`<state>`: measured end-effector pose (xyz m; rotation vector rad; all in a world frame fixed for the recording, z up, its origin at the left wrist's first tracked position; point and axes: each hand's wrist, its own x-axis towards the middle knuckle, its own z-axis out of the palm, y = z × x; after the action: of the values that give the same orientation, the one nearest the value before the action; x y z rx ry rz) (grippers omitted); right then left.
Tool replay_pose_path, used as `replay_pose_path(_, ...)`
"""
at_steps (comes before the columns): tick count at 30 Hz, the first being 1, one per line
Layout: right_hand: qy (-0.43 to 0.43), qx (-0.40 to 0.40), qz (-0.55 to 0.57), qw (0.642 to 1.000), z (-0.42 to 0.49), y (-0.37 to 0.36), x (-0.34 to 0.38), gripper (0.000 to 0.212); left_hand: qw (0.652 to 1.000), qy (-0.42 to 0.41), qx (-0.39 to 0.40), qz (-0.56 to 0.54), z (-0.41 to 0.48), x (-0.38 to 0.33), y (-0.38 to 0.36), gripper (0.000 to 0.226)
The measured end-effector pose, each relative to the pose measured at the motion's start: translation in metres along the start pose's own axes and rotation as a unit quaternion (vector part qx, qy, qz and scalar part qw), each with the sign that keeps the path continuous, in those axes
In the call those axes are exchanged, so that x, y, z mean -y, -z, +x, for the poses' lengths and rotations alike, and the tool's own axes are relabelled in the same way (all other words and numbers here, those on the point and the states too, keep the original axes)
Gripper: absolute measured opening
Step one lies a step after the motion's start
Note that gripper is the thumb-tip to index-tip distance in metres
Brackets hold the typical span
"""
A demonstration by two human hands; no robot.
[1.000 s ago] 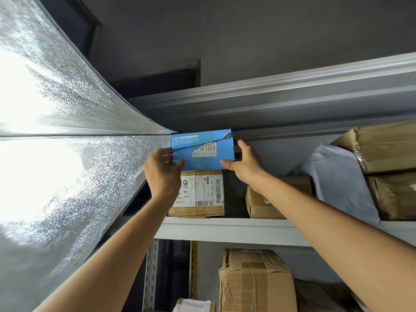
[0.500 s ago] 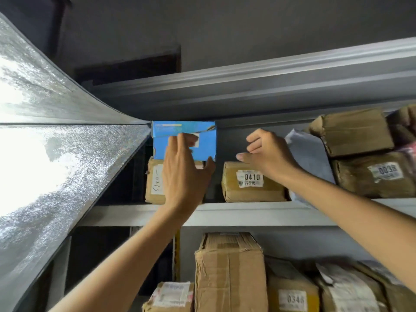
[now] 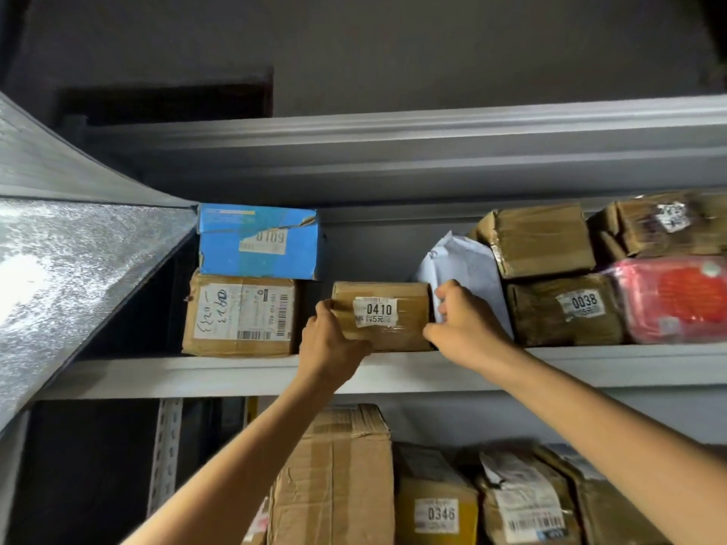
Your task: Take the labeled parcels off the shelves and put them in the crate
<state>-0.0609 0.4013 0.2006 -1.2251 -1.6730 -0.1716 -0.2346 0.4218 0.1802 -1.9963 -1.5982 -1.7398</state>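
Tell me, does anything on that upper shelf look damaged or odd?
The blue box, stacked on a brown parcel at the left end of the shelf, has a torn, creased front. The white mailer is crumpled and wedged between boxes.

Left grip [image 3: 330, 348] quit blue box [image 3: 257, 245]; with right grip [image 3: 464, 332], now holds parcel 0410 [image 3: 383, 304].
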Motion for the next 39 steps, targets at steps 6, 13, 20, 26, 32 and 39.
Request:
replay_pose_path(6,-0.021,0.014,0.036,0.999,0.000,-0.004,0.009,0.035,0.997,0.025,0.005,-0.078,0.016,0.006,0.002,0.074)
replay_pose_path(13,-0.104,-0.010,0.111,0.988,0.006,-0.021,0.018,0.023,0.995,0.009,0.017,-0.093,0.019,0.007,0.006,0.076)
replay_pose_path(20,-0.128,-0.063,0.201,0.969,-0.004,-0.021,0.018,0.022,0.989,0.002,0.032,-0.146,0.001,-0.005,0.015,0.072)
replay_pose_path(26,-0.080,-0.084,0.189,0.975,-0.019,-0.011,0.026,0.040,0.976,-0.042,0.012,-0.212,-0.021,-0.002,0.039,0.049)
replay_pose_path(32,-0.180,-0.040,0.345,0.920,-0.019,0.003,0.015,0.061,0.956,0.023,0.024,-0.293,-0.036,-0.005,0.050,0.031)
replay_pose_path(39,-0.176,0.005,0.396,0.901,-0.033,0.008,0.002,0.032,0.949,0.086,0.013,-0.302,-0.041,-0.026,0.050,0.044)
